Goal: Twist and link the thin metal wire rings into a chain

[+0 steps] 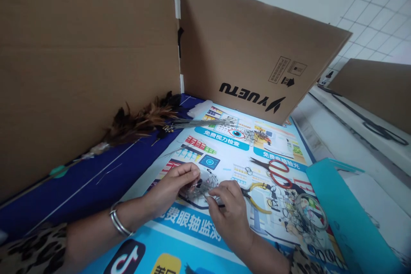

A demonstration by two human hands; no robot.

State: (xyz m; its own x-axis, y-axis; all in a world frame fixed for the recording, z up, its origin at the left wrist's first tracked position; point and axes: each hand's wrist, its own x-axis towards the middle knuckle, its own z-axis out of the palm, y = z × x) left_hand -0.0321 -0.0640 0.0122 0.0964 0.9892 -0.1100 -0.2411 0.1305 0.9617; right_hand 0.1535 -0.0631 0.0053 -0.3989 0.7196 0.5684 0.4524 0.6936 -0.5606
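Observation:
My left hand [171,186] and my right hand [228,205] meet over a printed poster [192,227] on the table. Between their fingertips is a small tangle of thin metal wire pieces [201,186]. The left fingers are curled and pinch one side of the tangle. On the other side the right fingers are pinched on it too. A silver bangle sits on my left wrist. Just right of my right hand lie yellow-handled pliers [257,195].
Red-handled scissors [278,169] lie further right, with small metal rings [290,209] scattered near them. A brown feather duster [138,122] and a bundle of wires [199,123] lie at the back. Cardboard walls [250,51] enclose the table. A teal folder [346,218] is at right.

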